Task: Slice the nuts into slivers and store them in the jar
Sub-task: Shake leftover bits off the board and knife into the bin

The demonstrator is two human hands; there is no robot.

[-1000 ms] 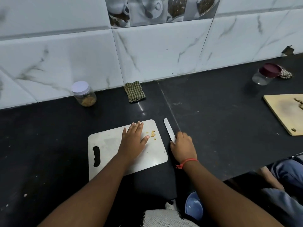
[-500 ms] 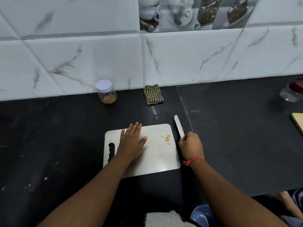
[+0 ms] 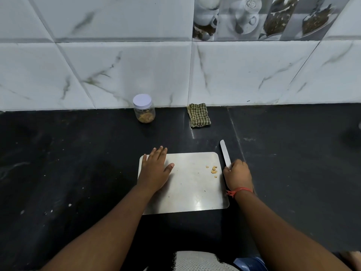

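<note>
A white cutting board (image 3: 193,192) lies on the black counter in front of me. A few nut pieces (image 3: 214,169) sit near its right edge. My left hand (image 3: 155,170) rests flat on the board's left end, fingers straight. My right hand (image 3: 237,176) grips the handle of a knife (image 3: 225,153) just off the board's right edge, its pale blade lying along the counter and pointing away from me. A clear jar (image 3: 144,111) with a white lid stands closed by the wall, with nuts at its bottom.
A folded checked cloth (image 3: 199,115) lies against the tiled wall, right of the jar. The black counter (image 3: 78,163) stretches left and right of the board. Its front edge runs under my forearms.
The view has swung left, so the second board and the dark-lidded jar at the right are out of sight. My hands, the board and the knife have kept their places.
</note>
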